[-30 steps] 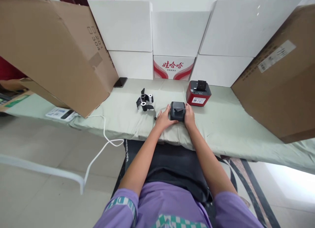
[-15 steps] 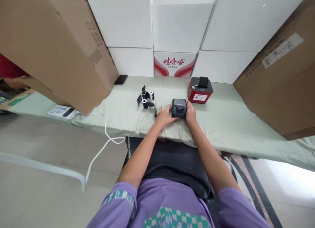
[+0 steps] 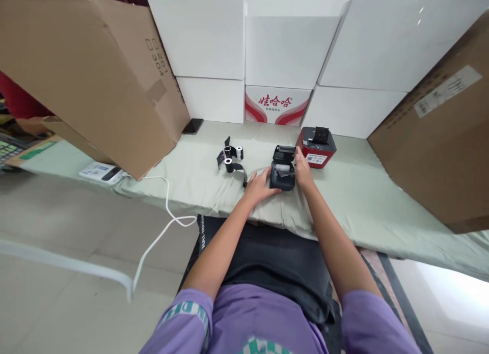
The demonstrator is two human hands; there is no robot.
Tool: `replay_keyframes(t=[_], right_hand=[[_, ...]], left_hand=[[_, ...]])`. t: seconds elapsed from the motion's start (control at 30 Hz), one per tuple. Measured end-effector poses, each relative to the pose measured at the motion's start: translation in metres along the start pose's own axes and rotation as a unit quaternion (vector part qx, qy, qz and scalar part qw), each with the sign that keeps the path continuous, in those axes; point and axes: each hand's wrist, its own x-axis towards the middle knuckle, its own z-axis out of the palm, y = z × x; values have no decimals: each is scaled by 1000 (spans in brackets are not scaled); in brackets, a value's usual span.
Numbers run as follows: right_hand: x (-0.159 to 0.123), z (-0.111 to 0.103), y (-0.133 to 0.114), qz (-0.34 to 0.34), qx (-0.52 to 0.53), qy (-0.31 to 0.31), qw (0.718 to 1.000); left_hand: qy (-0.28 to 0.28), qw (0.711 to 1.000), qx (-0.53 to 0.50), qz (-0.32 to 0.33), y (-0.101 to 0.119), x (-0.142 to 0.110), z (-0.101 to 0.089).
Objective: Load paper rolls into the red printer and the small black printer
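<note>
A small black receipt printer [image 3: 282, 183] sits on the cloth-covered table with its lid [image 3: 284, 153] raised. Inside it lies a white paper roll [image 3: 283, 168]. My left hand [image 3: 260, 187] grips the printer's left side, the thumb along its front edge. On the right side, my right hand [image 3: 303, 169] holds it with the fingertips at the raised lid. Just behind my right hand stands a red and black printer [image 3: 316, 147] with a black strip sticking out of its top. Several small rolls with black paper [image 3: 228, 164] lie left of the black printer.
White boxes [image 3: 292, 51] form a wall at the back, one with red lettering [image 3: 277, 104]. Large cardboard boxes flank the table, one left [image 3: 114, 79] and one right [image 3: 439, 135]. A phone [image 3: 193, 126] lies at the back left; a white cable [image 3: 167, 196] hangs over the front edge.
The black printer's lid has swung up, and the paper roll inside now shows. My right hand has moved up to the lid; my left hand still holds the left side.
</note>
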Motion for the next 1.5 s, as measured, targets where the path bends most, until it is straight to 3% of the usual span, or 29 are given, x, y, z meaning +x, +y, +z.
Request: replay_keyframes(t=[0.13,0.23,0.3,0.47,0.53,0.6,0.77,0.9,1.03,1.13,1.23,1.33,1.43,1.5], right_hand=[[24,-16,-15,-4,-134,-76,988],[26,-26,-30,-80,-239,-32,967],[28,-29,-37,-108,-316,-41,942],[46,-15,-37,-35,-466,-274,841],[51,-7,-37,-7,-498,-299,814],[50,-1,-40,5,-519,-282,807],[36,-1,-50,-52,-531,-260,804],[34,-13,-55,-101,-497,-243,827],[40,-28,-72,-107,-408,-217,880],[38,-26,-96,-85,-231,-214,945],[27,-7,-121,-32,-9,-232,972],[14,23,-138,17,150,-265,952],[7,53,-144,23,197,-288,937],[8,70,-143,1,158,-285,945]], left_hand=[[2,1000,0,-2,0,0,0],[5,1000,-4,-3,0,-1,0],[7,1000,-5,-1,-1,-1,1],[-1,1000,-9,2,-3,0,2],[-4,1000,-4,-1,-3,0,2],[-2,1000,0,0,-3,0,3],[8,1000,-8,8,-4,0,3],[3,1000,-12,3,-5,0,2],[0,1000,-6,0,-4,0,0],[-1,1000,-3,-8,-4,1,1],[-2,1000,-8,-5,-5,2,3],[13,1000,-10,7,-6,2,4],[25,1000,-8,13,-5,1,4],[26,1000,-3,11,-5,0,2]])
